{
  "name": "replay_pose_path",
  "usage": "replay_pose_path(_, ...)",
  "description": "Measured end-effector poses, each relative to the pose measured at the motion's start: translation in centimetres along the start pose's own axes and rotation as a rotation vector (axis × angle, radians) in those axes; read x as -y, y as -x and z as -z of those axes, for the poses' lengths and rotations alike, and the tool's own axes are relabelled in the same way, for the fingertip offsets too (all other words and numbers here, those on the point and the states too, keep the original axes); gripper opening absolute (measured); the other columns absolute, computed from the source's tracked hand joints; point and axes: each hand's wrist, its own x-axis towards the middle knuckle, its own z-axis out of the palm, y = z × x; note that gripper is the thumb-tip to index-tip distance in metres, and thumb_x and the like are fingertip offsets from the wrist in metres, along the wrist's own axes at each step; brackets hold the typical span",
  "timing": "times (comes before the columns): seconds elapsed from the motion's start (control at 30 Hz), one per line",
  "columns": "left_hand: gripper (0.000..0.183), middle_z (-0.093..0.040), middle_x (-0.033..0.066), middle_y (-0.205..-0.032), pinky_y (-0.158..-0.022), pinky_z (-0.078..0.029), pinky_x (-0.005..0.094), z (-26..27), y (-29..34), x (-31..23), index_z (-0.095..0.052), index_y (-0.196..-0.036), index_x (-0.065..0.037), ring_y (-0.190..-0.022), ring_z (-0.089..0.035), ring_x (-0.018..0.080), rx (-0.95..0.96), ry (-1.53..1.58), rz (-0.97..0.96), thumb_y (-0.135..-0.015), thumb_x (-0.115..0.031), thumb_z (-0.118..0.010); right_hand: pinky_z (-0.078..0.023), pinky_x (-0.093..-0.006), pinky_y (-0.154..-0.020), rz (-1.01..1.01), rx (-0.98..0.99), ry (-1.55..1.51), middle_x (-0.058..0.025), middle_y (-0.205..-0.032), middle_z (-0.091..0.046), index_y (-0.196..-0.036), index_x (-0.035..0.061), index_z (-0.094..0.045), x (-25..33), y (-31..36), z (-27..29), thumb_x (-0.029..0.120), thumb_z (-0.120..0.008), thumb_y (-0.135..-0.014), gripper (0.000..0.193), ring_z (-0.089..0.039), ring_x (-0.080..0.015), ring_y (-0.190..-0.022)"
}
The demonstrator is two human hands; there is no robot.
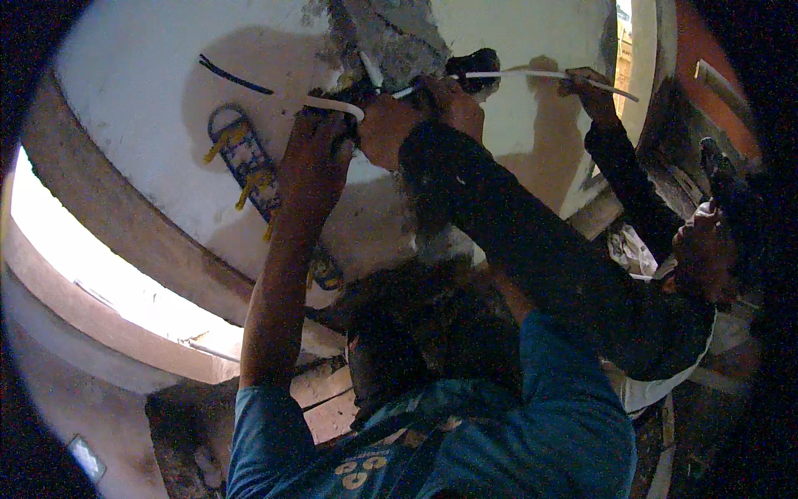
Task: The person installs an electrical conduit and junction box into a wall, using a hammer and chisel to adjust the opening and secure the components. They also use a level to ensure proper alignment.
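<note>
Hands of two co-workers up at white ceiling (150, 83). Bare-armed hand (314, 158) curled around bent white plastic tube (337, 105) beside broken ceiling hole (391, 41). Dark-sleeved hand (416, 116) fisted next to it; far hand (592, 90) pinches long white plastic conduit (532, 75) (wearer's own hands out of shot).

Fig.: white plaster ceiling (150, 75) above me, w/ a broken-out grey patch (391, 37) near its middle. A black cable (234, 78) runs flat across the plaster to my left. White tube (532, 75) lies along the surface, right of the patch. A concrete beam (125, 224) borders the ceiling's left edge.
</note>
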Motion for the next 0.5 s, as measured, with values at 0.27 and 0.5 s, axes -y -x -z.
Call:
replay_pose_path(0.27, 0.038, -0.06, 0.0179, -0.125, -0.095, -0.052, 0.0458, 0.0, -0.5, -1.0, -0.064, -0.118, -0.01, -0.116, -0.058, 0.0383, 0.086, -0.092, 0.008, -0.081, -0.011, -0.071, -0.056, -0.0452, -0.086, -0.079, -0.241, -0.128, -0.0174, -0.091, -0.073, -0.087, 0.003, -0.076, -0.8, 2.8, 1.3, 0.017, -0.058, -0.08, 0.024, -0.069, -0.0349, -0.091)
replay_pose_path(0.5, 0.041, -0.062, 0.0181, -0.12, -0.089, -0.055, 0.0474, -0.1, -1.9, -1.3, -0.061, -0.126, -0.011, -0.115, -0.06, 0.0366, 0.11, -0.202, -0.102, -0.086, -0.016, -0.067, -0.058, -0.0462, -0.073, -0.132, -0.424, -0.25, -0.0185, -0.079, -0.071, -0.079, 0.0035, -0.074, -3.4, 1.6, -2.8, 0.019, -0.061, -0.075, 0.02, -0.07, -0.0331, -0.074)
